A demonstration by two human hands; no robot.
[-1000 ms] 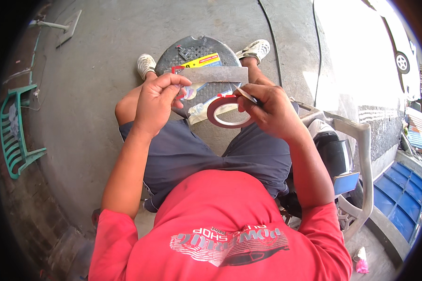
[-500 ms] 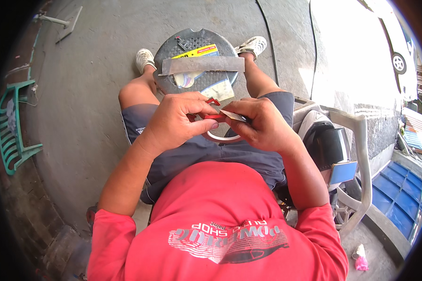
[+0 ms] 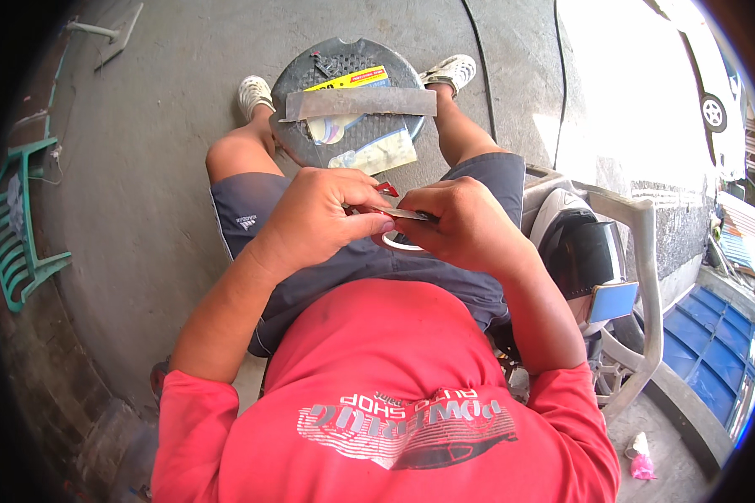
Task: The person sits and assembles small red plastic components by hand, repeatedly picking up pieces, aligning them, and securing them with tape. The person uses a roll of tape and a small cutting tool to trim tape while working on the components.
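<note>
Harsh sunlight upper right, fisheye-dark rim

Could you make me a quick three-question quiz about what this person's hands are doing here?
1. True or false: both hands meet over the person's lap.
2. What does the right hand hold besides the thin strip? A) roll of tape B) hammer C) cup
3. What long grey piece lies across the round black stool?

Key: 1. True; the left hand pinches the same metal strip. 2. A, the roll of tape. 3. A flat metal bar.
</note>
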